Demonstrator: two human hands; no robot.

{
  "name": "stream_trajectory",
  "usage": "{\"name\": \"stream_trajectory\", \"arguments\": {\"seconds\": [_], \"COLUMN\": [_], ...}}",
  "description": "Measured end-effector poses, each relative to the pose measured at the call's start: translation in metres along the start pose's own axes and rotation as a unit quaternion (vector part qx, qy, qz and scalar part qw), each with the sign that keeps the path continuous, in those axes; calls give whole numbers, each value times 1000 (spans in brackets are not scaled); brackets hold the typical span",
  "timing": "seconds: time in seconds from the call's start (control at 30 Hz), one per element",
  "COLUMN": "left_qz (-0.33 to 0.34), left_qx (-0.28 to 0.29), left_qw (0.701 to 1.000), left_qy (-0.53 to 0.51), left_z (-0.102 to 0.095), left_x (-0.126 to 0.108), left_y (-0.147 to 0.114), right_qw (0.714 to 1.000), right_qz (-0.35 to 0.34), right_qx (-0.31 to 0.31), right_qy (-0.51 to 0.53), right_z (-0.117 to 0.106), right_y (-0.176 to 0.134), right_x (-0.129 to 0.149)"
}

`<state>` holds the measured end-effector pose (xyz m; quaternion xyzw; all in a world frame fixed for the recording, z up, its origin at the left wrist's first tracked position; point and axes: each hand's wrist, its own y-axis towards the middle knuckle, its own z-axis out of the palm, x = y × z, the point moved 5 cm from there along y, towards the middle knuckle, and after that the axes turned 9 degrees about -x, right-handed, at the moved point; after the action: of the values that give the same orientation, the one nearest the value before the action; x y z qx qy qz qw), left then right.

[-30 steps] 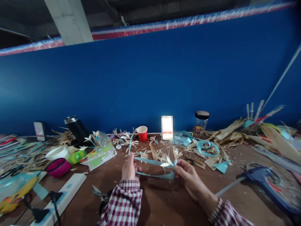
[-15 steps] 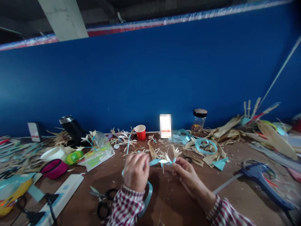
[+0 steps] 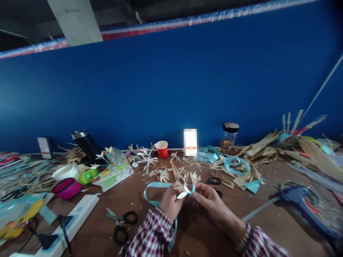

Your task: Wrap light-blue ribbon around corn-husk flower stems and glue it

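My left hand [image 3: 173, 200] is closed with its fingertips at a pale dried-husk flower [image 3: 183, 192]. A light blue ribbon [image 3: 157, 185] loops out from behind this hand to the left and hangs below its wrist. My right hand [image 3: 210, 200] pinches the blue-wrapped stem [image 3: 192, 189] where the petals join, and a second pale flower [image 3: 195, 178] rises just above its fingertips. The two hands are close together over the table. Part of the ribbon and the stem is hidden by the fingers.
Scissors [image 3: 120, 222] lie left of my left arm, near a white power strip [image 3: 72, 226]. A blue glue gun [image 3: 302, 210] lies at the right. Behind the hands stand a red paper cup [image 3: 162, 149], a lidded jar [image 3: 229, 137] and ribbon rolls [image 3: 237, 165] among dried husks.
My left hand has moved right and a little lower, close to my right hand. The ribbon that was stretched between the hands now loops out to the left. The right hand keeps its pinch.
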<state>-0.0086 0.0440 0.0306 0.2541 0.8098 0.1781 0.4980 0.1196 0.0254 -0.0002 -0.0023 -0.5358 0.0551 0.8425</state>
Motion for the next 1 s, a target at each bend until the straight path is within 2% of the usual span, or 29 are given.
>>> {"name": "stream_trajectory", "arguments": {"seconds": [0.2,0.4,0.6,0.73,0.8,0.9,1.0], "left_qz": [-65,-70,-124,-84,-85,-133,-180], "left_qx": [44,6,16,6,-3,-10,-45], "left_qw": [997,997,991,996,996,991,983], "left_qy": [-16,-29,-50,-15,0,7,17], "left_z": [-4,-3,-2,-2,-1,3,3], "left_x": [-4,-6,1,2,5,9,11], "left_y": [4,3,1,1,-1,-4,-7], "right_qw": [999,998,998,998,997,996,994], "right_qz": [13,19,1,4,2,-11,-25], "right_qx": [-27,-36,-22,-24,-27,-39,-58], "right_qy": [-37,-42,-55,-66,-75,-83,-87], "right_z": [-3,-1,2,3,3,3,3], "right_y": [-1,-3,-3,-4,-4,-4,-3], "right_x": [-2,1,4,3,3,2,-1]}}
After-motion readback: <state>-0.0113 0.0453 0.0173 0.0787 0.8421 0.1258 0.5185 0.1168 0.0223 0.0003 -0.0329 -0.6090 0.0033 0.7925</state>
